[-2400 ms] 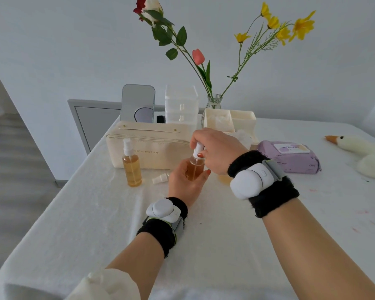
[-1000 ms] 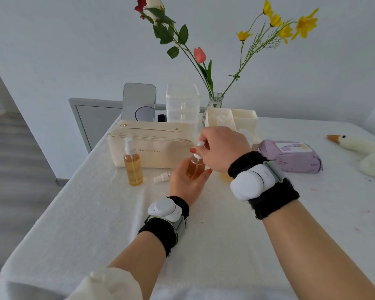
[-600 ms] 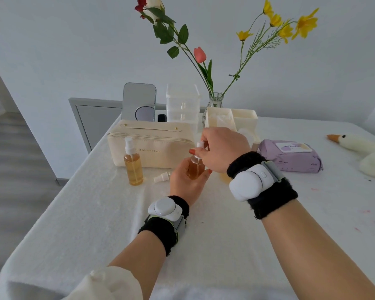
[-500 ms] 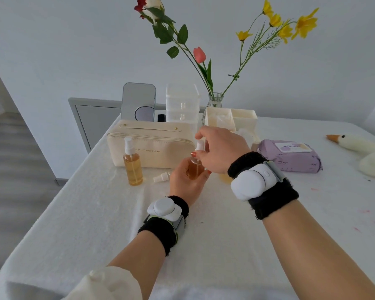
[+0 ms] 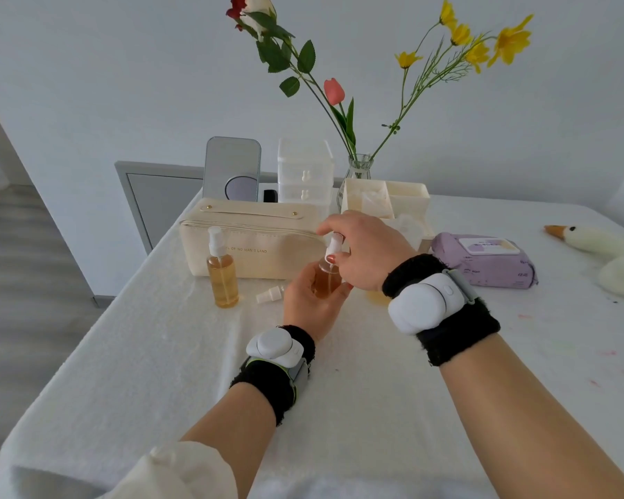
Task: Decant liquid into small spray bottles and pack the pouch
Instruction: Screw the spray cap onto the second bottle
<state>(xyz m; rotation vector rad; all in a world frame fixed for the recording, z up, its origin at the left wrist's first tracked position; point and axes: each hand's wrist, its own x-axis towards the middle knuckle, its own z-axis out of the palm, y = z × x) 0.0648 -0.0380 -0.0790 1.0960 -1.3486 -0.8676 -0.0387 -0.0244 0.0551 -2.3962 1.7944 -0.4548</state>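
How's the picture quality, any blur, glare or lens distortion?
Head view: soft, even light, no glare; wide-angle stretch toward the frame edges; the small spray bottle, left hand, right hand and pouch look sharp; floor at left smeared.

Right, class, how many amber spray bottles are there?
2: a standing bottle before the pouch; a held bottle between left hand and right hand. Others may be hidden.

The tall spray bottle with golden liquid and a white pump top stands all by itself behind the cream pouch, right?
Not quite. The head view shows the tall clear spray bottle of golden liquid, white pump top on, standing by itself in front of the cream fabric zip pouch, not behind it.
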